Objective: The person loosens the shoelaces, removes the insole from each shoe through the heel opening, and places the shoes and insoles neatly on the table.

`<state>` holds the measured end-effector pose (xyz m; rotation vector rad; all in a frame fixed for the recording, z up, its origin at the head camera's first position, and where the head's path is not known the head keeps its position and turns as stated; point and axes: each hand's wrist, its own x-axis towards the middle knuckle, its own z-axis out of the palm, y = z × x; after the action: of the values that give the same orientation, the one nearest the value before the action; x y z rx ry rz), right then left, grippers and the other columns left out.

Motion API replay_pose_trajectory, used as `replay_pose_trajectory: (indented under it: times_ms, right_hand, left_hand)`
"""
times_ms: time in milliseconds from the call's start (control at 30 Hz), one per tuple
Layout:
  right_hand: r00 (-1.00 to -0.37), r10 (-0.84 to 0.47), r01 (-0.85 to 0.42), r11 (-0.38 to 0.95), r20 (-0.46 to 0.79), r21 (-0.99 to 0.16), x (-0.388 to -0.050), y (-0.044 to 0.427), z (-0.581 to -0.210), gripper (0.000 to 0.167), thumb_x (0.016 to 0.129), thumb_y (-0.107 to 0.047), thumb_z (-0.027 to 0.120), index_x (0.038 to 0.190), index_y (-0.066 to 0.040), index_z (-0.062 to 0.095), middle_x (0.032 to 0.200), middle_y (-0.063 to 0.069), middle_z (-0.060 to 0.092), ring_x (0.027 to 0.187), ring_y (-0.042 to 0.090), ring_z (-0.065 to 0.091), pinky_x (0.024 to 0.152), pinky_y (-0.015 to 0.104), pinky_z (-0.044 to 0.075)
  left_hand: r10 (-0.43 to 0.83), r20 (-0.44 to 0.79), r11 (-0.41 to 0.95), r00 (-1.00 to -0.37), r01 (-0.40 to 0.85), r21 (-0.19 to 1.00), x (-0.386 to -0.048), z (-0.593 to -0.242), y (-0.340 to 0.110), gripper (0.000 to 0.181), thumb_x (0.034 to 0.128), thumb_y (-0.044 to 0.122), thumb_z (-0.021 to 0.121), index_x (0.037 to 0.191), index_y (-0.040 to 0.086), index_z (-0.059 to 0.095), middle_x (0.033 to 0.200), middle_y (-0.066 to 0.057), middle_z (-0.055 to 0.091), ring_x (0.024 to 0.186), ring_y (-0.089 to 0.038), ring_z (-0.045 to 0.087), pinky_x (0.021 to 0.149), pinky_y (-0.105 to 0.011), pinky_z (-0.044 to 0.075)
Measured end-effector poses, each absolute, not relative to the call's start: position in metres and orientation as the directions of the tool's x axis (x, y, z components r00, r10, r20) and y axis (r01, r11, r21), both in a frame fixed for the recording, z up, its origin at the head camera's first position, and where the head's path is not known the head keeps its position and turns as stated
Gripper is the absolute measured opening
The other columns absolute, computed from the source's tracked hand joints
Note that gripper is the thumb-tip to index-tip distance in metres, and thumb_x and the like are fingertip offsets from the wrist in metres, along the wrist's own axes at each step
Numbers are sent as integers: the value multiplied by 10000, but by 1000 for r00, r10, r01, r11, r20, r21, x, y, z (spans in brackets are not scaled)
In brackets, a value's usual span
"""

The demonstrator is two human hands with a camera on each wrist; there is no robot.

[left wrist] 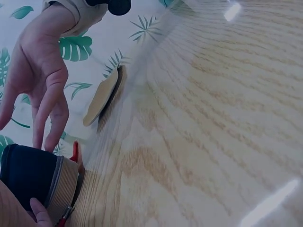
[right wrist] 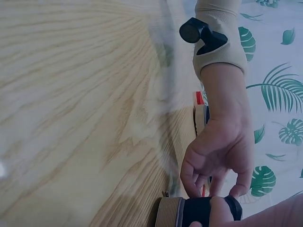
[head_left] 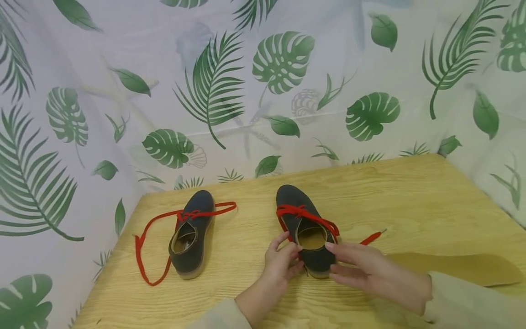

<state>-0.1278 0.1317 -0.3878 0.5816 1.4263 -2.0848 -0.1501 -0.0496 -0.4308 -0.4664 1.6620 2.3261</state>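
Shoe (head_left: 200, 246) left of another shoe (head_left: 315, 257) — on table (head_left: 242, 237).

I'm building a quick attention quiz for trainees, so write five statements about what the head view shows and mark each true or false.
1. The first low, dark, red-laced shoe is upright between the left hand and the right hand. True.
2. The second low, dark, red-laced shoe stands to its right. False: the second shoe stands to its left.
3. The flat, tan, insole-shaped piece lies left of both shoes. False: the piece lies to their right.
4. The left hand is at the second shoe. False: it is at the first.
5. The second shoe's flat red lace loops out to that shoe's left. True.
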Motion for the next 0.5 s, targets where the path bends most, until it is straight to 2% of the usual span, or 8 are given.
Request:
replay_pose_trajectory:
  times_ms: [167,300,400,500]
  right_hand:
    - [-743,-194,665,-312,-640,-678,-132,123,-385,868,894,-239,668,1518,-44,98,1548,251,48,1325,395,255,953,415,490]
    - [-754,-163,650,-319,-636,-690,-134,116,-385,779,888,-256,675,1485,-46,221,1539,212,111,1273,359,290,967,438,476]
    - [-763,-133,639,-301,-632,-708,-136,112,-385,757,883,-260,679,1467,-35,253,1528,220,112,1251,363,304,1003,482,437]
    - [-774,-123,629,-269,-621,-729,-140,109,-386,705,890,-240,669,1441,-9,294,1488,233,196,1194,347,368,999,503,433]
  left_hand:
    - [-13,-399,-316,-917,-374,872,-150,-431,-47,637,785,37,604,1390,61,404,1108,-142,586,856,-146,598,737,-291,524]
    - [-39,-394,-325,-918,-361,874,-148,-430,-43,653,770,26,593,1391,46,392,1108,-145,583,852,-153,587,724,-289,521]
    - [-73,-370,-321,-926,-330,888,-146,-429,-38,645,763,18,581,1379,23,389,1044,-105,591,828,-138,578,709,-282,517]
    - [-112,-354,-337,-929,-299,893,-143,-427,-33,631,766,6,573,1368,4,384,993,-68,552,794,-122,545,680,-260,505]
